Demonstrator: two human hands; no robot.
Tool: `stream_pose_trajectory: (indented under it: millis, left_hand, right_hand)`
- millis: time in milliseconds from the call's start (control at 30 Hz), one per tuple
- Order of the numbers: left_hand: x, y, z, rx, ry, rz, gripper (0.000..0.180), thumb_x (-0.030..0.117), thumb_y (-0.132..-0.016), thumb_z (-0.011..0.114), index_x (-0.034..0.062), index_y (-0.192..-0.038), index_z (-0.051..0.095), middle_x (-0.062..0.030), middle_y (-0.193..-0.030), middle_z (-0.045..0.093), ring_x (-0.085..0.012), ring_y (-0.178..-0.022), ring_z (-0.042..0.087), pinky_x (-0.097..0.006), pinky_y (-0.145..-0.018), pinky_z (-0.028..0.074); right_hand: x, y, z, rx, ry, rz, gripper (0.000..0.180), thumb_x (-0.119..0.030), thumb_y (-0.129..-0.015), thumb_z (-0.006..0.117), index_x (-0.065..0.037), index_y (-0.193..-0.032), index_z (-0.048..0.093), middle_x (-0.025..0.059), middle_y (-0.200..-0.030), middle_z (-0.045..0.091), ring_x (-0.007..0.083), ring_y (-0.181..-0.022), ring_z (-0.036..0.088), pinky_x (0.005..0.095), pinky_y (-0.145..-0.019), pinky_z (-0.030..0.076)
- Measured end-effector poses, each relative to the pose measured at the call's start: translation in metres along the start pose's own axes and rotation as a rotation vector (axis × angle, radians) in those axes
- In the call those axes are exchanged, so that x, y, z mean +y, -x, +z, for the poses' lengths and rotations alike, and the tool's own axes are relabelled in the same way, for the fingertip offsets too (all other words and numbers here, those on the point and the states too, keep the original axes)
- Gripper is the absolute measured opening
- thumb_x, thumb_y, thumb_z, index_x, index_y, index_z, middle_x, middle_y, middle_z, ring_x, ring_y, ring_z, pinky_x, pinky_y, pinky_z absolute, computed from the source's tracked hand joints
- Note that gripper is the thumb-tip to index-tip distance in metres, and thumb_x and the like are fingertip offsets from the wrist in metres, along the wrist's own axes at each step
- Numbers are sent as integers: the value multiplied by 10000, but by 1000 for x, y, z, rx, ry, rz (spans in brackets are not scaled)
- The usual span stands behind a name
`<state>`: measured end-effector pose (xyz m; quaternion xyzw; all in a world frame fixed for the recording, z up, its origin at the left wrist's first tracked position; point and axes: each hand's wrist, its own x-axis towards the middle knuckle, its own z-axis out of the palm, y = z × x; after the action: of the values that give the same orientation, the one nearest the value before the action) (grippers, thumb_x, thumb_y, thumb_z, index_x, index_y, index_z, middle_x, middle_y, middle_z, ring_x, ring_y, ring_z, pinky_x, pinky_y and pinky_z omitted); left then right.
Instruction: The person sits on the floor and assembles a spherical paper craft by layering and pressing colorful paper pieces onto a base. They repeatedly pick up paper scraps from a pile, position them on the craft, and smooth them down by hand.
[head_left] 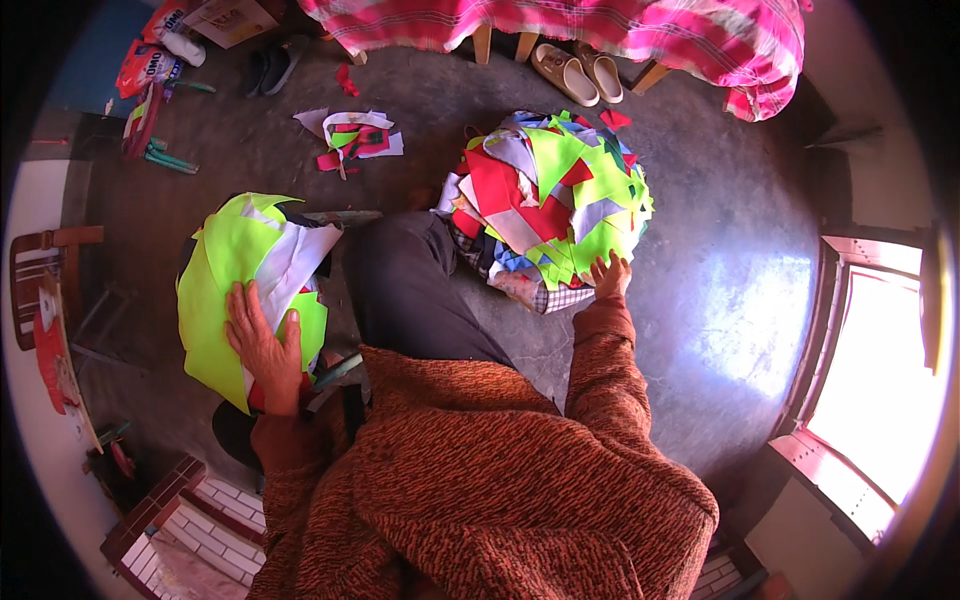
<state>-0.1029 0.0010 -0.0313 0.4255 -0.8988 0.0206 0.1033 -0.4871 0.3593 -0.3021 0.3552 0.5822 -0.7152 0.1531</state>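
Note:
My left hand (266, 345) lies with its fingers spread on a heap of neon yellow and white fabric pieces (222, 262) at my left. What the left heap rests on is mostly hidden. In front of me and to the right, a big mound of fabric scraps (540, 205) sits on the floor, mixing neon yellow, red, white, blue and checked cloth. At the mound's near right edge, my right hand (608, 277) touches the neon yellow scraps, fingers apart.
A small pile of scraps (352, 138) lies on the grey floor (715, 230) beyond my knee. Beige clogs (565, 75) stand by a pink plaid cloth (580, 22) over wooden legs. Dark shoes (275, 68), bags (150, 60) and a carton (230, 20) are at the far left.

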Motion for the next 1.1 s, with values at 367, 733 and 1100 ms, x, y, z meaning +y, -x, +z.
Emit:
stream_pose_trajectory:
  millis: [367,733,1100]
  left_hand:
    - [1,-2,-2,-3,1,25,660,441,-878,498,64,-1398,344,-182,-1438,340,-379,-1345,288,-557,-1054,218]
    - [1,-4,-2,-4,20,44,658,419,-864,515,51,-1386,356,-192,-1431,345,-388,-1337,296,-547,-1056,218]
    - [5,-1,-5,-2,22,14,634,387,-871,524,59,-1386,355,-185,-1429,350,-373,-1345,289,-544,-1056,220]
  right_hand:
    - [13,-50,-22,-63,-20,209,341,-202,-879,620,-129,-1176,468,70,-1190,503,319,-1012,553,452,-747,481]
    - [31,-62,-11,11,114,135,315,-176,-792,755,-70,-1032,581,75,-820,585,207,-613,553,307,-495,502]
    - [10,1,8,94,712,-262,306,-246,-849,648,54,-886,601,135,-656,622,189,-466,608,347,-387,516]
